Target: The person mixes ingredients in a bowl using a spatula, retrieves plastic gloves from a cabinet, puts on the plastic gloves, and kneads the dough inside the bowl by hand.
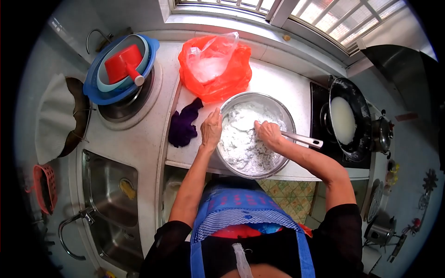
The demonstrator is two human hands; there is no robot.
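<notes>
A large steel bowl point(291, 121) on the counter holds a white, floury, crumbly mixture point(245, 148). My left hand point(212, 128) rests against the bowl's left rim, its fingers lying flat and pointing up. Inside the bowl, my right hand point(269, 133) is closed round the neck of a metal ladle point(303, 139), whose handle sticks out over the right rim. The ladle's head lies in the mixture near my right fingertips. A dark purple cloth point(183, 127) lies left of my left hand.
Behind the bowl stands a red plastic bag point(213, 69). A black wok point(364, 134) with pale liquid sits on the stove at right, beside a small pot point(383, 134). Stacked basins point(90, 88) and a double sink point(111, 185) are at left.
</notes>
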